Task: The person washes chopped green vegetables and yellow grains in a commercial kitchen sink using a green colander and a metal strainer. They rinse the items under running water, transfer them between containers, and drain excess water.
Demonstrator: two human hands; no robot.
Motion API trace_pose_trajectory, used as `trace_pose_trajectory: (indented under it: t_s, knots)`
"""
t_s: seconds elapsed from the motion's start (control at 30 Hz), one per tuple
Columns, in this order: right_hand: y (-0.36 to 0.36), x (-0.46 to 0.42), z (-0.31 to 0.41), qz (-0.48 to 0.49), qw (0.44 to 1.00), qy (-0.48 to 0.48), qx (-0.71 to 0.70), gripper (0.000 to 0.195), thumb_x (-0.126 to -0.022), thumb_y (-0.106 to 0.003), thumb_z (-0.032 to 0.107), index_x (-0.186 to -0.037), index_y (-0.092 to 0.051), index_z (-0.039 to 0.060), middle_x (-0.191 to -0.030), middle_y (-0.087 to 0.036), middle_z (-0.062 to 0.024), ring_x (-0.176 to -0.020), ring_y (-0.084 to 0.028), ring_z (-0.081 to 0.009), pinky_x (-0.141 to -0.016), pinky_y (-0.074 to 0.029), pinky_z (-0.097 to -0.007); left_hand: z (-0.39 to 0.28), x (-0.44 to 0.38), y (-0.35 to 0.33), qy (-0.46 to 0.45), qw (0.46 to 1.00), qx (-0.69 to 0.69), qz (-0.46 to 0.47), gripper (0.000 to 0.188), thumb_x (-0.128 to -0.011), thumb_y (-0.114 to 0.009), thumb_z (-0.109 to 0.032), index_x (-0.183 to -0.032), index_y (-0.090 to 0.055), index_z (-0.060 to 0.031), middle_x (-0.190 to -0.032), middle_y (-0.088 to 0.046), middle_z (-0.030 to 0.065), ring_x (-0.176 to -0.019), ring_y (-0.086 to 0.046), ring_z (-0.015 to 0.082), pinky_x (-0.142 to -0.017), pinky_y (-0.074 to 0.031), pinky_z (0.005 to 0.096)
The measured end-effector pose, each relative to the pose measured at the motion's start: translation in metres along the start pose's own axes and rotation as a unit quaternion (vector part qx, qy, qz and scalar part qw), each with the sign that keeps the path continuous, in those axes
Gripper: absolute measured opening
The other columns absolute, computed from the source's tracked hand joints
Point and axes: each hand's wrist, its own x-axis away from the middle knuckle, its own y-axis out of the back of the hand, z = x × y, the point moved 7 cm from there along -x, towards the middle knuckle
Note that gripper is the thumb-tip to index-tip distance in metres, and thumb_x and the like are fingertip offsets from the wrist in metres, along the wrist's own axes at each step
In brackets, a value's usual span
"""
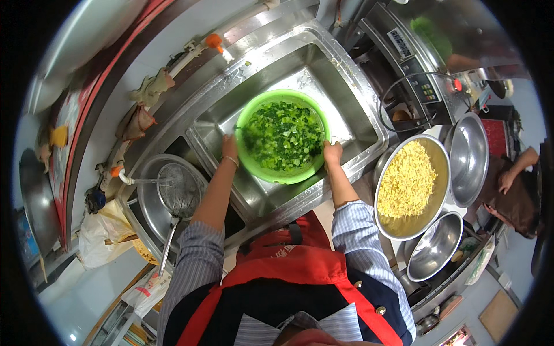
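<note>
A round green plastic colander [251, 169] is held over the basin of a stainless steel sink [359, 108]. Chopped green leafy vegetables [281, 136] fill much of it. My left hand [230, 148] grips its left rim, and my right hand [333, 153] grips the rim on the opposite side. Most of my fingers are hidden behind the colander's wall. Whether its base touches the sink bottom, I cannot tell.
Left, a wire-mesh strainer [175, 190] rests over a metal bowl [149, 212] beneath a running tap [125, 176]. Right stand a large bowl of yellow shredded food [407, 181] and metal bowls [469, 160] [435, 248]. Another person's hand [505, 181] shows at far right.
</note>
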Motion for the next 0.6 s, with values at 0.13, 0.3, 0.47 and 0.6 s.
trace_pose_trajectory:
  t_s: [0.13,0.3,0.47,0.6]
  knots:
    - [-0.012,-0.015,-0.033,0.024,0.983,-0.111,-0.142,0.056,-0.082,-0.056,0.028,-0.121,-0.04,-0.0103,-0.117,-0.049,-0.0274,-0.109,-0.048,-0.0342,-0.089,-0.039,-0.0367,-0.032,0.002,-0.027,0.188,0.973,0.09,-0.097,0.048,-0.09,-0.039,-0.034,-0.126,-0.039,-0.0024,-0.11,-0.051,0.0113,-0.097,-0.05,0.0239,-0.086,-0.039,0.0352]
    - [-0.024,-0.002,-0.018,0.096,0.956,-0.175,-0.213,0.047,-0.087,-0.052,0.026,-0.118,-0.042,-0.009,-0.11,-0.053,-0.0211,-0.096,-0.052,-0.0269,-0.08,-0.042,-0.0351,0.004,-0.038,0.003,0.097,0.962,0.203,-0.155,0.042,-0.09,-0.04,-0.035,-0.114,-0.05,-0.0012,-0.111,-0.054,0.015,-0.091,-0.054,0.0223,-0.082,-0.041,0.0353]
    - [-0.025,-0.014,-0.011,0.053,0.959,-0.167,-0.222,0.042,-0.087,-0.05,0.025,-0.111,-0.045,-0.0091,-0.103,-0.056,-0.0206,-0.089,-0.055,-0.0288,-0.078,-0.043,-0.0366,-0.054,-0.018,-0.016,-0.089,0.989,0.062,-0.1,0.037,-0.089,-0.043,-0.032,-0.104,-0.056,-0.0004,-0.114,-0.054,0.0122,-0.095,-0.052,0.0227,-0.084,-0.04,0.0348]
    - [-0.035,-0.024,-0.021,0.043,0.959,-0.19,-0.207,0.038,-0.087,-0.049,0.025,-0.105,-0.05,-0.0081,-0.096,-0.058,-0.0178,-0.081,-0.056,-0.0263,-0.071,-0.044,-0.0356,-0.042,-0.026,0.011,-0.165,0.95,-0.219,-0.15,0.035,-0.089,-0.045,-0.03,-0.104,-0.056,-0.001,-0.104,-0.057,0.0083,-0.09,-0.053,0.022,-0.081,-0.04,0.0349]
